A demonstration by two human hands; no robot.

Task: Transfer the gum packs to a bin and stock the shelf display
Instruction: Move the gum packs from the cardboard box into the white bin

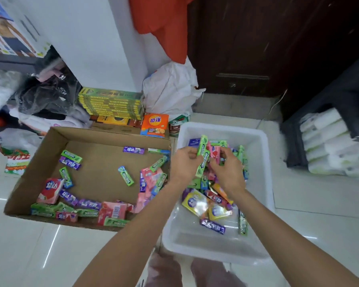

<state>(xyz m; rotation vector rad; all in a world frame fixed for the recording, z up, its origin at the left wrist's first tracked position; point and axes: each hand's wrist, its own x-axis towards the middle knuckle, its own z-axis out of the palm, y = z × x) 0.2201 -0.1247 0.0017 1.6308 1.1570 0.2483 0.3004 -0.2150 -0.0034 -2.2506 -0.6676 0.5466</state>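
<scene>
Your left hand (184,162): over the far part of the white bin (263,183), its fingers curled round green gum sticks (202,154).
Your right hand (226,172): just beside the left one, its fingers pinching a pink gum pack (214,153).
Held green sticks: long axes close to upright, leaning a little; the upper one points away from you, the lower one hangs down toward the heap. The lower one reads "DOUBLEMINT".
Held pink pack: long axis tilted, top end leaning left toward the green sticks; its print is too blurred to read.
Bin: on the pale tiled floor (29,255), to the right of the cardboard box (29,183), their sides touching or nearly so. It holds a heap of mixed packs under your hands, with yellow packs (194,201), a purple stick (212,225) and a green stick (243,224) lying nearer you; that green stick runs lengthwise toward you.
Box: open at the top, with green, purple and pink packs (114,211) scattered flat, pointing every way, thickest along the near wall. One loose green stick (126,176) lies slantwise mid-floor of the box.
Readable writing: the green sticks in the box seem to carry the same Doublemint lettering; the purple and pink ones bear Chinese characters.
Behind the box: a stack of flat yellow-green cartons (112,102) and an orange packet (154,125).
</scene>
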